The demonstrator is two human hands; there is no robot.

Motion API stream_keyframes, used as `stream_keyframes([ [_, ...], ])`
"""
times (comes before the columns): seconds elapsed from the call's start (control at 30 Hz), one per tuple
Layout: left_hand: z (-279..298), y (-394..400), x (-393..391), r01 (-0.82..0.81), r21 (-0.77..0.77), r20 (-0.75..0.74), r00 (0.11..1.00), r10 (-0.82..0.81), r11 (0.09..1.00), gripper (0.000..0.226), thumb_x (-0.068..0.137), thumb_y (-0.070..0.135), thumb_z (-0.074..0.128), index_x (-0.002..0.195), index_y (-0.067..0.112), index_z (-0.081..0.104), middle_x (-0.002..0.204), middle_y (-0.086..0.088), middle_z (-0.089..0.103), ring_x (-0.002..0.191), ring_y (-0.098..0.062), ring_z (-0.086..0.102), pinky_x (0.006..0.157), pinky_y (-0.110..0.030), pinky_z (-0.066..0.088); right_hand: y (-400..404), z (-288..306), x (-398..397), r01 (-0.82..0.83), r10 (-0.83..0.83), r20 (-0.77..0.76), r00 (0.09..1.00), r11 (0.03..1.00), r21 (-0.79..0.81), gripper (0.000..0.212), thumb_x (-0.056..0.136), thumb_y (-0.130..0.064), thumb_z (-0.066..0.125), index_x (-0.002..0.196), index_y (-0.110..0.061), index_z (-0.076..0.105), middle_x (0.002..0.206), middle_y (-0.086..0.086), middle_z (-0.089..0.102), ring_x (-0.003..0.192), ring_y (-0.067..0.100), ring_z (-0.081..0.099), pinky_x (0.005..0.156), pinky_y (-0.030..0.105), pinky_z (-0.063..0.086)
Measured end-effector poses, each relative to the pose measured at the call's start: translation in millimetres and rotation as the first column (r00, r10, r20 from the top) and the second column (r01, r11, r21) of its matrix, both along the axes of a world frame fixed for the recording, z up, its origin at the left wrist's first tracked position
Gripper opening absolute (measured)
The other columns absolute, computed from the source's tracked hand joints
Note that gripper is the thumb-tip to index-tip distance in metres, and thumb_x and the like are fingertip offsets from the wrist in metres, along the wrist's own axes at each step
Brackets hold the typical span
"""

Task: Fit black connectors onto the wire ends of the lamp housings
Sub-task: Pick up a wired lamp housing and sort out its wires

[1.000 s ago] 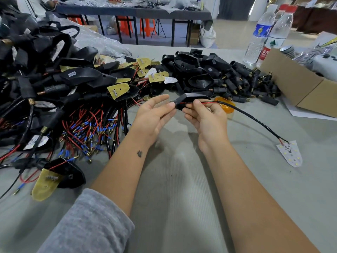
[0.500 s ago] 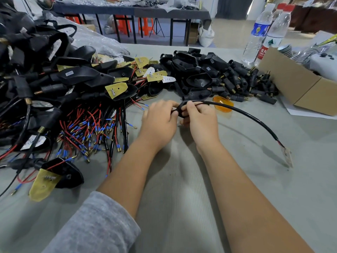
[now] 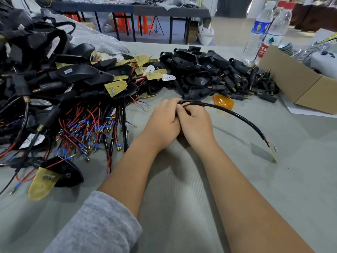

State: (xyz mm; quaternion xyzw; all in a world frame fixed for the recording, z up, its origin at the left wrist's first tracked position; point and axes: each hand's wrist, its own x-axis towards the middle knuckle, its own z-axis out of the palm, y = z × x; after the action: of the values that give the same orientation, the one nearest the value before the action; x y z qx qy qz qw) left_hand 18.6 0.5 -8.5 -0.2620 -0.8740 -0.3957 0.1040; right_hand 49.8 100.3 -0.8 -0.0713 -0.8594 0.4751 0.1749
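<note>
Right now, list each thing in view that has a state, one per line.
left hand: curled, gripping the black cable's near end
right hand: curled on the same end
black cable: arched, far end down at the table
small board: on cable's far end, tilted on edge
amber lens: loose on table
water bottles: upright, capped

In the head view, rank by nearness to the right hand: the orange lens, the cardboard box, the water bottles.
From the right hand:
1. Orange lens, on the table just beyond the hand, slightly right.
2. Cardboard box, farther right, at the table's edge.
3. Water bottles, far right at the back, behind the box.
</note>
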Motion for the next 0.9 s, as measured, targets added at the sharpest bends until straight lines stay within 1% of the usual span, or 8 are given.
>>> stream_keyframes([
  [0.13,2,-4,-5,-0.063,-0.011,-0.056,0.996,0.063,0.998,0.035,0.096,0.013,0.046,0.129,0.009,0.052,0.115,-0.01,0.061,0.108,-0.03,0.051,0.093,-0.045,0.042,-3,0,1,-0.044,0.037,-0.063,0.997,0.993,-0.11,0.026,0.098,-0.031,0.051,0.078,-0.024,0.065,0.075,-0.005,0.064,0.076,0.017,0.059,0.067,0.035,0.045],
  [0.2,4,-9,-6,-0.134,0.034,-0.087,0.987,0.137,0.99,0.033,0.098,0.022,0.047,0.13,0.014,0.052,0.103,-0.004,0.06,0.102,-0.026,0.049,0.087,-0.043,0.043,-3,2,2,-0.028,0.008,-0.085,0.996,0.969,-0.247,0.014,0.097,-0.03,0.054,0.089,-0.029,0.065,0.085,-0.006,0.066,0.08,0.016,0.061,0.073,0.036,0.052],
  [0.3,5,-14,-5,-0.194,0.074,-0.103,0.974,0.201,0.978,0.035,0.099,0.029,0.049,0.131,0.016,0.053,0.082,0.013,0.038,0.092,-0.021,0.041,0.08,-0.037,0.039,-3,3,1,0.003,-0.041,-0.08,0.996,0.905,-0.425,0.006,0.094,-0.028,0.06,0.09,-0.032,0.062,0.102,0.001,0.066,0.091,0.019,0.064,0.08,0.039,0.057],
  [0.43,11,-16,-6,-0.169,0.115,-0.052,0.983,0.176,0.979,0.03,0.096,0.031,0.054,0.125,0.023,0.059,0.083,0.003,0.051,0.096,-0.025,0.05,0.086,-0.04,0.044,0,6,1,-0.074,-0.04,-0.13,0.991,0.643,-0.762,0.014,0.093,-0.022,0.065,0.105,-0.025,0.06,0.112,0.006,0.068,0.097,0.018,0.068,0.072,0.031,0.059],
  [0.53,14,-18,-6,-0.095,0.216,0.058,0.995,0.084,0.972,0.029,0.09,0.029,0.055,0.117,0.035,0.063,0.094,0.003,0.065,0.097,-0.019,0.056,0.085,-0.036,0.047,6,9,1,-0.066,-0.095,-0.139,0.986,0.544,-0.837,0.012,0.102,-0.033,0.049,0.102,-0.03,0.061,0.111,0.001,0.07,0.096,0.02,0.07,0.071,0.031,0.059],
  [0.63,15,-13,-4,-0.104,0.119,0.082,0.992,0.095,0.987,0.034,0.087,0.023,0.05,0.118,0.03,0.063,0.076,0.006,0.06,0.085,-0.021,0.054,0.076,-0.037,0.046,8,11,-1,-0.027,-0.118,-0.11,0.987,0.553,-0.833,0.025,0.105,-0.033,0.04,0.101,-0.025,0.063,0.097,-0.001,0.072,0.082,0.016,0.069,0.064,0.027,0.057],
  [0.73,17,-5,-5,-0.166,-0.062,0.075,0.982,0.171,0.984,0.03,0.088,0.021,0.049,0.114,0.024,0.062,0.09,-0.004,0.067,0.095,-0.024,0.056,0.081,-0.04,0.049,7,9,-3,0.008,-0.121,-0.08,0.989,0.593,-0.805,0.02,0.103,-0.029,0.044,0.092,-0.021,0.058,0.102,0.008,0.072,0.092,0.026,0.07,0.063,0.027,0.056],
  [0.9,20,9,1,-0.209,-0.099,0.004,0.978,0.21,0.973,0.016,0.083,0.016,0.049,0.094,0.017,0.06,0.088,-0.003,0.062,0.087,-0.027,0.055,0.075,-0.044,0.048,8,5,-6,-0.02,-0.109,-0.118,0.987,0.649,-0.76,0.015,0.102,-0.023,0.049,0.094,-0.023,0.061,0.102,0.006,0.071,0.093,0.022,0.069,0.064,0.028,0.054],
])
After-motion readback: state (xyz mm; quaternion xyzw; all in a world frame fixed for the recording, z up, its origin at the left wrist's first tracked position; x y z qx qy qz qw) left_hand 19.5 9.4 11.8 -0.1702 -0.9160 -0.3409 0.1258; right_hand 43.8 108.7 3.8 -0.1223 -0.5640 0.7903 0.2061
